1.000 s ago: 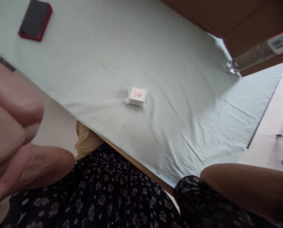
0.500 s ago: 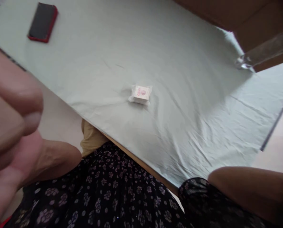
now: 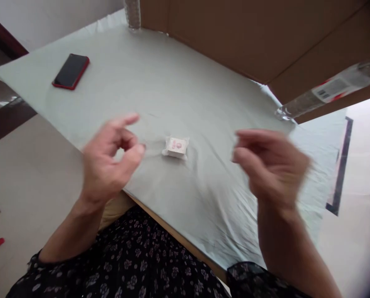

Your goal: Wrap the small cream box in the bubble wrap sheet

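Observation:
A small white packet point(image 3: 176, 147) with pink print lies on the pale green tablecloth point(image 3: 153, 95), wrapped in clear crinkled plastic. My left hand point(image 3: 112, 159) hovers to its left, index finger extended and the other fingers curled loosely, holding nothing. On the packet's other side, my right hand point(image 3: 270, 165) is in the air, slightly blurred, with a narrow gap between thumb and fingers and nothing visible in it. Neither hand touches the packet.
A phone in a red case point(image 3: 71, 71) lies at the far left of the table. Across the back and right stands a large brown cardboard box point(image 3: 222, 37) with clear tape at its corners. The table's near edge runs diagonally beside my patterned black clothing point(image 3: 141, 256).
My left hand has moved from close to the camera out over the table. My right hand has come into view. The camera view has shifted; the packet still lies on the cloth.

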Available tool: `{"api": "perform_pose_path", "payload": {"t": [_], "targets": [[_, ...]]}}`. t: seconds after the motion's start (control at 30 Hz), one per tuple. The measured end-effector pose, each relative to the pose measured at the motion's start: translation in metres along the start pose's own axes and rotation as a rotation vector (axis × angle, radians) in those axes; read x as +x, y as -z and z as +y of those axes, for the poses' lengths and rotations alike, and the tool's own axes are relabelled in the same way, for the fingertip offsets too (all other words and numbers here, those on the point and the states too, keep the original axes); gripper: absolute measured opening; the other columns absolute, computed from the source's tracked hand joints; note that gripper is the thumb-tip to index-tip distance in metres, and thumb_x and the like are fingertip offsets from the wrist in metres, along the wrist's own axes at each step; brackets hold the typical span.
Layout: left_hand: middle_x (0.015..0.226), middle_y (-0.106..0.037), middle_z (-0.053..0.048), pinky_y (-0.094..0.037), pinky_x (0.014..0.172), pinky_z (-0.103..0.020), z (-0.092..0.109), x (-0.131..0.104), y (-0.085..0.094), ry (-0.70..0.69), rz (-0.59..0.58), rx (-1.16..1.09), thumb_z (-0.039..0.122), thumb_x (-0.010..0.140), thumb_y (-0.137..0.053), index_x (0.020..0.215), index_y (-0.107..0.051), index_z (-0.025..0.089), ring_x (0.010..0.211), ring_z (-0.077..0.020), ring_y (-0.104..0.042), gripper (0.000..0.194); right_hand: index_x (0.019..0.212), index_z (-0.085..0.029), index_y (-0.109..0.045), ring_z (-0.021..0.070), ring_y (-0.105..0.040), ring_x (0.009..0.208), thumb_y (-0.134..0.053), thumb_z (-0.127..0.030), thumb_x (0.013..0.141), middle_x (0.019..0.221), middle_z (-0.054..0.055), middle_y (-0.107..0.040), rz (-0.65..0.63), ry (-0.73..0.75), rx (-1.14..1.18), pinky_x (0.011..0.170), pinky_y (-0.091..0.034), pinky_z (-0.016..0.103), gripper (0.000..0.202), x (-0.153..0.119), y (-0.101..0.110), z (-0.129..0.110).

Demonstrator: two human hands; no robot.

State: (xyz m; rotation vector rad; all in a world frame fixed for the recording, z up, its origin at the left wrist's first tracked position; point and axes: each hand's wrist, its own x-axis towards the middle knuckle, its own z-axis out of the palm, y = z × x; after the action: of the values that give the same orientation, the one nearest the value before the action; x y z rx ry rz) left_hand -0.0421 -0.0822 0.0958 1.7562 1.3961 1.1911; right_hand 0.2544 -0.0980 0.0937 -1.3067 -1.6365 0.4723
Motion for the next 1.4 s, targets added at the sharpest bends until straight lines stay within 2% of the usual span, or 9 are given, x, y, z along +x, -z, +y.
{"api": "perform_pose_path", "payload": {"t": [0.07, 0.17, 0.37, 0.5, 0.83, 1.07, 1.17, 1.3, 1.4], "targets": [[0.102, -0.067, -0.005, -0.057, 0.073, -0.03, -0.012, 0.006, -0.02, -0.032, -0.18, 0.107, 0.028, 0.087, -0.066, 0.121, -0.066, 0.019, 0.082, -0.0143, -0.062, 0.035, 0.11, -0.027, -0.071, 0.0171, -0.068, 0.076, -0.073, -0.032, 0.088, 0.101, 0.003, -0.073, -0.192, -0.084, -0.03, 0.068, -0.058, 0.035, 0.022, 0.006, -0.014, 0.023], [0.119, -0.066, -0.01, -0.058, 0.079, -0.035, -0.032, 0.021, -0.043, 0.015, -0.4, 0.209, 0.036, 0.086, -0.064, 0.123, -0.066, 0.018, 0.096, -0.0208, -0.066, 0.041, 0.123, -0.026, -0.066, 0.0242, -0.071, 0.095, -0.074, -0.042, 0.084, 0.125, 0.009, -0.07, -0.354, -0.145, -0.063, 0.072, -0.059, 0.039, 0.043, 0.011, -0.037, 0.055], [0.155, -0.047, -0.017, -0.047, 0.11, -0.049, -0.05, 0.052, -0.063, 0.072, -0.608, 0.167, 0.047, 0.081, -0.071, 0.152, -0.042, 0.019, 0.139, -0.0343, -0.049, 0.082, 0.145, -0.032, -0.05, 0.0316, -0.063, 0.124, -0.073, -0.055, 0.084, 0.147, 0.011, -0.057, -0.514, -0.1, 0.009, 0.092, -0.058, 0.048, 0.069, 0.02, -0.058, 0.073], [0.153, -0.05, -0.015, -0.043, 0.113, -0.051, -0.061, 0.06, -0.072, -0.011, -0.748, 0.109, 0.043, 0.075, -0.078, 0.158, -0.034, 0.023, 0.14, -0.035, -0.047, 0.096, 0.15, -0.031, -0.046, 0.0322, -0.061, 0.128, -0.075, -0.059, 0.082, 0.147, 0.013, -0.058, -0.585, -0.049, 0.078, 0.102, -0.054, 0.051, 0.079, 0.02, -0.066, 0.082], [0.134, -0.062, -0.01, -0.048, 0.105, -0.044, -0.073, 0.055, -0.076, 0.002, -0.709, 0.02, 0.033, 0.081, -0.07, 0.158, -0.035, 0.027, 0.117, -0.0261, -0.06, 0.085, 0.153, -0.033, -0.04, 0.0314, -0.064, 0.125, -0.073, -0.055, 0.087, 0.135, 0.01, -0.068, -0.474, -0.101, 0.074, 0.107, -0.05, 0.054, 0.078, -0.003, -0.082, 0.086], [0.134, -0.062, -0.009, -0.047, 0.107, -0.044, -0.073, 0.054, -0.076, -0.018, -0.723, 0.041, 0.03, 0.08, -0.07, 0.158, -0.035, 0.028, 0.119, -0.0261, -0.058, 0.086, 0.15, -0.033, -0.045, 0.0316, -0.063, 0.126, -0.071, -0.057, 0.088, 0.137, 0.01, -0.067, -0.442, 0.024, 0.007, 0.107, -0.05, 0.053, 0.071, 0.001, -0.076, 0.083], [0.139, -0.06, -0.01, -0.046, 0.11, -0.044, -0.073, 0.055, -0.072, -0.045, -0.749, 0.033, 0.031, 0.078, -0.072, 0.158, -0.035, 0.027, 0.124, -0.0268, -0.056, 0.087, 0.139, -0.032, -0.057, 0.0318, -0.06, 0.13, -0.069, -0.055, 0.09, 0.139, 0.01, -0.065, -0.343, 0.084, -0.001, 0.11, -0.047, 0.054, 0.055, 0.003, -0.07, 0.08], [0.141, -0.058, -0.012, -0.043, 0.112, -0.048, -0.074, 0.057, -0.066, -0.062, -0.734, 0.063, 0.037, 0.076, -0.076, 0.156, -0.038, 0.024, 0.128, -0.0296, -0.053, 0.09, 0.114, -0.03, -0.07, 0.0262, -0.068, 0.108, -0.067, -0.038, 0.095, 0.116, 0.007, -0.073, -0.258, 0.177, -0.091, 0.097, -0.051, 0.047, 0.02, 0.004, -0.067, 0.073], [0.136, -0.062, -0.013, -0.045, 0.11, -0.047, -0.077, 0.057, -0.065, -0.067, -0.711, 0.079, 0.043, 0.077, -0.076, 0.154, -0.043, 0.021, 0.124, -0.03, -0.055, 0.087, 0.107, -0.027, -0.072, 0.0228, -0.068, 0.097, -0.067, -0.03, 0.096, 0.106, 0.006, -0.074, -0.244, 0.28, -0.161, 0.088, -0.049, 0.042, 0.012, 0.004, -0.07, 0.069]]}}
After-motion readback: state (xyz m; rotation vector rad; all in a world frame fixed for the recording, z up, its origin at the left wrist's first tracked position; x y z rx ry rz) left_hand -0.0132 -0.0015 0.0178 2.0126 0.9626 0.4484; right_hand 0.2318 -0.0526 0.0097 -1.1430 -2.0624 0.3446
